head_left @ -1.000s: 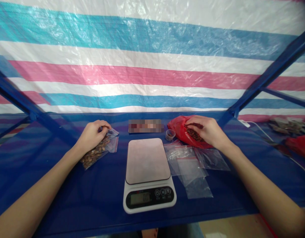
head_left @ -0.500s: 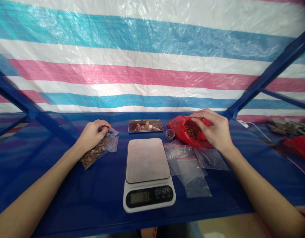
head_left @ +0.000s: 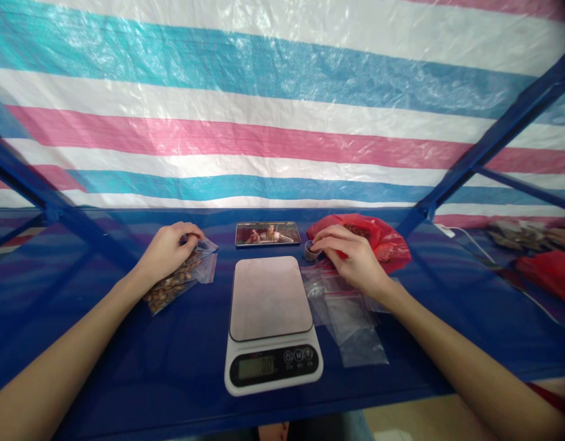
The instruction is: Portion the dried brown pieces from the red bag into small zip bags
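Observation:
My left hand (head_left: 174, 248) is closed on the top of a clear zip bag (head_left: 172, 283) part filled with brown, nut-like pieces, which lies on the blue shelf. My right hand (head_left: 353, 260) has its fingertips pinched at the small clear cup (head_left: 311, 250); whether they grip its rim or something inside cannot be made out. Behind that hand sits a red plastic bag (head_left: 390, 242), its mouth showing dark reddish-brown bits. Several flat zip bags (head_left: 355, 331) lie under and in front of my right hand. Between my hands stands a white kitchen scale (head_left: 272, 300) with a bare plate, its display reading 0.0.
A phone (head_left: 267, 234) showing a video lies behind the scale. Blue metal struts (head_left: 497, 138) slant up at both sides, and a striped plastic sheet (head_left: 245, 135) hangs at the back. Another red bag (head_left: 548, 272) and a white cable (head_left: 472, 240) are at the far right.
My right hand has moved left from the red bag's mouth to the small cup. The left hand stays on its zip bag. The view has shifted slightly.

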### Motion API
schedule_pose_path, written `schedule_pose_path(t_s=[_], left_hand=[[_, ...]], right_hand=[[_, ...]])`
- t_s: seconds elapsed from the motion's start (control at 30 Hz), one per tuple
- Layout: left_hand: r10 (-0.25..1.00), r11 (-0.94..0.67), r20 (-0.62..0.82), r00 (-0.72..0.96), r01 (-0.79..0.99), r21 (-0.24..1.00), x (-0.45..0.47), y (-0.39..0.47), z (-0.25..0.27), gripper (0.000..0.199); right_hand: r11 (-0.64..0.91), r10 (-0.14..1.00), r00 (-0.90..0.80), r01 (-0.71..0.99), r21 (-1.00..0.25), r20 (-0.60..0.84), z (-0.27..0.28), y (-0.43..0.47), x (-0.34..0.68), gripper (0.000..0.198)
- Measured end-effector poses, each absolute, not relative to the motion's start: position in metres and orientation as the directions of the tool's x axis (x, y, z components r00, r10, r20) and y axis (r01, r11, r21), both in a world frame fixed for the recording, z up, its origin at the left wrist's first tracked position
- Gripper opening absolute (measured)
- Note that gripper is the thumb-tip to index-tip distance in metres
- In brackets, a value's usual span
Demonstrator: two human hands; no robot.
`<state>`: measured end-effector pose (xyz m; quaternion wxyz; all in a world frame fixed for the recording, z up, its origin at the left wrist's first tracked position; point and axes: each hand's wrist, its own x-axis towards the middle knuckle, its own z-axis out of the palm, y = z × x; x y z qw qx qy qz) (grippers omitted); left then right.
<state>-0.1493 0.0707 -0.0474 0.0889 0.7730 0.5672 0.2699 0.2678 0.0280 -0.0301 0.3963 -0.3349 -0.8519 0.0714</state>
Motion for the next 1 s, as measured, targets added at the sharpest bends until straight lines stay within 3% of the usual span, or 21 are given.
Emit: schedule_pose_path(t_s=[0.3, 0.63, 1.0], left_hand=[[0.922, -0.354, 0.312, 0.23, 0.83, 0.431, -0.1511, 0.0724, -0.0494, 0.034], [0.921, -0.358, 0.309, 0.237, 0.829, 0.431, -0.1514, 0.0735, -0.0503, 0.034], [0.922, -0.354, 0.307, 0.237, 0.836, 0.419, -0.151, 0.0731, -0.0492, 0.034]], right_hand=[[0.754, 0.634, -0.481, 0.559, -0.345, 0.606, -0.0376, 0.0351, 0.2713, 0.021], [0.71, 0.692, -0.425, 0.548, -0.442, 0.584, -0.0349, 0.0319, 0.2685, 0.026], [0.698, 0.688, -0.351, 0.559, -0.447, 0.635, -0.0387, 0.036, 0.2652, 0.007]])
